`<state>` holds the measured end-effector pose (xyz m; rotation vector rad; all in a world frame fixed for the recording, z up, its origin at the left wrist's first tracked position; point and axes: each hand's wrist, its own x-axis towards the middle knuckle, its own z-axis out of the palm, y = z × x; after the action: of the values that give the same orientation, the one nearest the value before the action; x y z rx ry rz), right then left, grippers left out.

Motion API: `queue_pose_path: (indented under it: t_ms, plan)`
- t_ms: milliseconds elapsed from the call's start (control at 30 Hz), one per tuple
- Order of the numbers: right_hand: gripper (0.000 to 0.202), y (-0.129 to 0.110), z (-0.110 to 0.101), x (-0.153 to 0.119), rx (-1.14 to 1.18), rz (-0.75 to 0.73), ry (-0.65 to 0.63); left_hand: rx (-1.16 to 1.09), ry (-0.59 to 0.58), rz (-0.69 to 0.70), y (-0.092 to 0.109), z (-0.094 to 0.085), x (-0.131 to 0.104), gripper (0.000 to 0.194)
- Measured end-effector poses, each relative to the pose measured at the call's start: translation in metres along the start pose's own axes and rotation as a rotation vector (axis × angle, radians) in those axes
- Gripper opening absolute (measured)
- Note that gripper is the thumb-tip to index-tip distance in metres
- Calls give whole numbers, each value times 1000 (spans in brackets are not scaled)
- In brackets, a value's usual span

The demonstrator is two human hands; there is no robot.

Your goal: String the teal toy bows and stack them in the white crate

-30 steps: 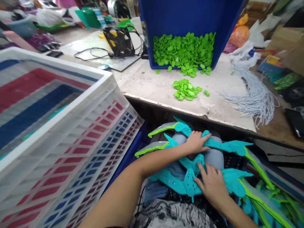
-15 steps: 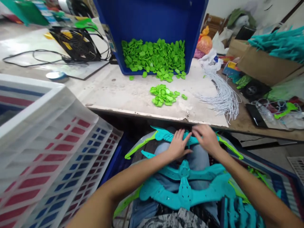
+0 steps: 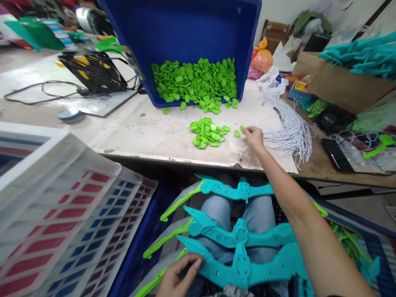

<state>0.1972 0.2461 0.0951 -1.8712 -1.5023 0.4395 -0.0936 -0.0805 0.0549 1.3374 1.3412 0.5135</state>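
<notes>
My right hand (image 3: 254, 137) reaches over the table and pinches a small green plastic piece (image 3: 242, 129) between thumb and fingertips. Beside it lie a single loose piece (image 3: 236, 134) and a small heap of green pieces (image 3: 206, 134). Down at my lap, my left hand (image 3: 179, 275) is closed on the left end of the nearest toy bow (image 3: 216, 270), where the turquoise body meets the green limb. Two more turquoise toy bows lie across my legs: a middle bow (image 3: 213, 229) and a far bow (image 3: 224, 191). My right forearm covers their right ends.
A tilted blue bin (image 3: 192, 29) holds many green pieces at the back of the table (image 3: 148, 136). White cords (image 3: 295, 128) lie at right, near a cardboard box (image 3: 337, 84) of turquoise parts. A black fan (image 3: 94, 70) stands left; a white basket (image 3: 62, 198) is beside me.
Both hands have left the far bow. My right hand has moved up to the table and taken a green piece; my left hand has come back to the nearest bow's left end.
</notes>
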Motion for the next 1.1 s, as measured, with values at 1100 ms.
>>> queue_pose_path:
  t_ms: [1100]
  plan:
    - [23, 100, -32, -188, -228, -790, -249, -98, -673, 5, 81, 49, 262, 29]
